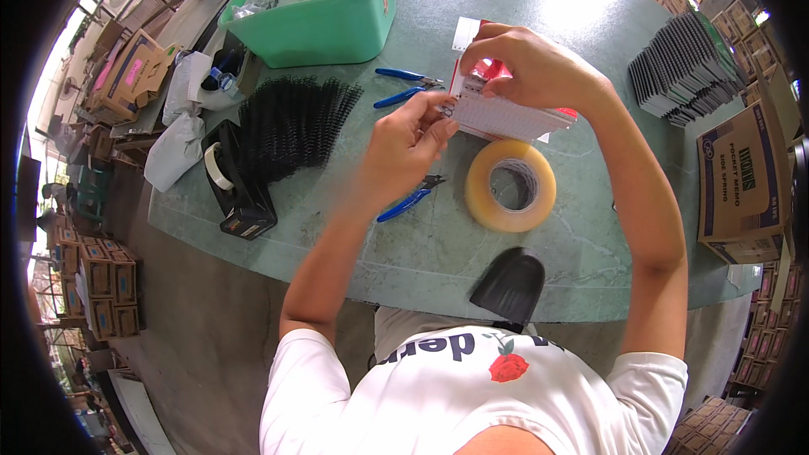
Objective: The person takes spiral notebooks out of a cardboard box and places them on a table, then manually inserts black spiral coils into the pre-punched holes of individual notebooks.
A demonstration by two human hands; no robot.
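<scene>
A small stack of white sheets with red parts, like a notebook (514,115), is in front of me on the table. My right hand (531,67) curls over it from above, fingers closed on it. At its left corner, my left hand (413,139) is closed in a pinch; what lies between the fingertips is too small to make out. Blue-handled pliers (401,74) lie just beyond my left hand, next to another blue-handled tool (396,99). Closer to me are more blue-handled pliers (410,200). A wide roll of clear yellowish tape (478,194) sits just nearer than the notebook.
Black spiral coils (295,126) lie in a heap at left, beside a black tape dispenser (240,190). Behind them stands a green bin (329,29) holding crumpled plastic. A dark curved object (511,280) rests by the near edge. At right are stacked notebooks (683,67) and a carton (742,185).
</scene>
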